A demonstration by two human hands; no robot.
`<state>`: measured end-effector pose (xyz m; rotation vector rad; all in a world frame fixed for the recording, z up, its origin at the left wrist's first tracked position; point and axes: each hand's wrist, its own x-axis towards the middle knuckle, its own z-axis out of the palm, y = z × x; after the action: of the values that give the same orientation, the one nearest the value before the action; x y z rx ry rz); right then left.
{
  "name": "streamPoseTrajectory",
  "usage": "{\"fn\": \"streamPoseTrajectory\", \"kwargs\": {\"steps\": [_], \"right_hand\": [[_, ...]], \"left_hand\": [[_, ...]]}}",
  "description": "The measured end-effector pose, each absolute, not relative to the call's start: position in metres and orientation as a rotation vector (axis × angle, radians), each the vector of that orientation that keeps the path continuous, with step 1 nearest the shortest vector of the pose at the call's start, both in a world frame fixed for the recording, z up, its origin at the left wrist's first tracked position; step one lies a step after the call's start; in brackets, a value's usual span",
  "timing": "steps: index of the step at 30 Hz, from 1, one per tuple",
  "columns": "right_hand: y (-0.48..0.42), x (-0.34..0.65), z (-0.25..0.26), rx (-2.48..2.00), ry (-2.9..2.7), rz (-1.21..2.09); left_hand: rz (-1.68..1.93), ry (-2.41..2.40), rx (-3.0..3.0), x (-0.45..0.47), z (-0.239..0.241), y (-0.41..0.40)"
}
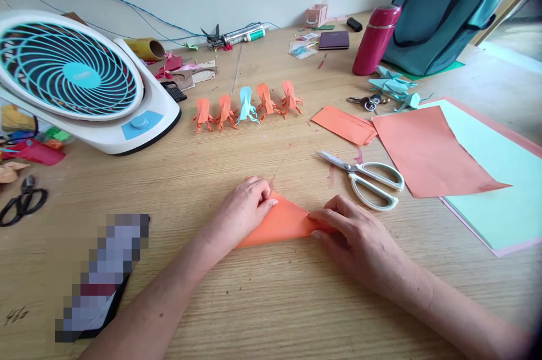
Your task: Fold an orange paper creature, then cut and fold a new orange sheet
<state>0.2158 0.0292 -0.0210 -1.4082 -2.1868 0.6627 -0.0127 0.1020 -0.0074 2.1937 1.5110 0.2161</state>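
Note:
An orange paper folded into a triangle lies flat on the wooden table in front of me. My left hand rests on its left part, fingers curled and pressing down at the top corner. My right hand pinches the paper's right corner between thumb and fingers. Both hands keep the fold flat against the table.
White-handled scissors lie just right of the paper. Orange and pale green sheets are at the right. A row of folded paper figures stands behind. A fan, black scissors, red bottle and teal bag ring the table.

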Motion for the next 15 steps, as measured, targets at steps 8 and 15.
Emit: {"fn": "streamPoseTrajectory", "kwargs": {"steps": [8,15], "right_hand": [[0.0297,0.2159,-0.0230,-1.418,-2.186,0.656],[0.0292,0.2154,-0.0223,-1.413,-2.189,0.644]], "left_hand": [[0.245,1.522,2.162,-0.0123,-0.0055,0.1020],[0.222,1.516,2.265,-0.0112,-0.0046,0.0984]]}}
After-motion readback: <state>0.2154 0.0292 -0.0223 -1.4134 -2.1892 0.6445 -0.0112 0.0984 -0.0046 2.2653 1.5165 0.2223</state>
